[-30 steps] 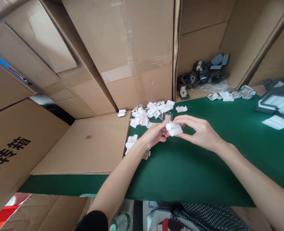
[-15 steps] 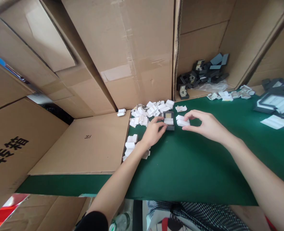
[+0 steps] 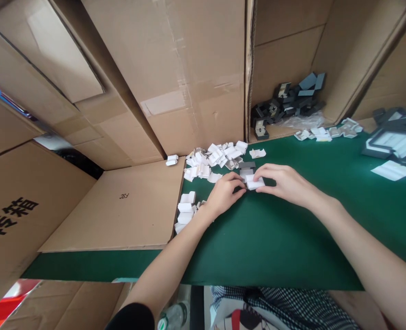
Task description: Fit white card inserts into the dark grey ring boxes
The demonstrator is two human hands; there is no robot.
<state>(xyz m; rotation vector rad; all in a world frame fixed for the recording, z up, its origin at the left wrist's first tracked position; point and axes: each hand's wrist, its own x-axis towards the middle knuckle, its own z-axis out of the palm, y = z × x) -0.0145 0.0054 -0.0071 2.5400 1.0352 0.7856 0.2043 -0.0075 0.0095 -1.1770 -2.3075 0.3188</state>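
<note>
My left hand (image 3: 225,192) and my right hand (image 3: 285,183) meet over a small dark open box (image 3: 247,166) on the green table (image 3: 275,229). My right fingers pinch a white folded insert (image 3: 255,183) held at the box. My left fingertips are curled against the box's near left side. Just behind lies a heap of white inserts (image 3: 213,158), with a few more (image 3: 185,208) beside my left wrist.
Tall cardboard cartons (image 3: 175,78) wall off the back and left. An open carton holds several dark boxes (image 3: 285,103). More white inserts (image 3: 326,133) and larger dark boxes (image 3: 395,137) lie at the right. A flat cardboard sheet (image 3: 127,206) covers the table's left part.
One second ago both hands held the white insert up. Then my left hand reached for the dark box. Now both hands are lower and pressed together at the box with the insert.
</note>
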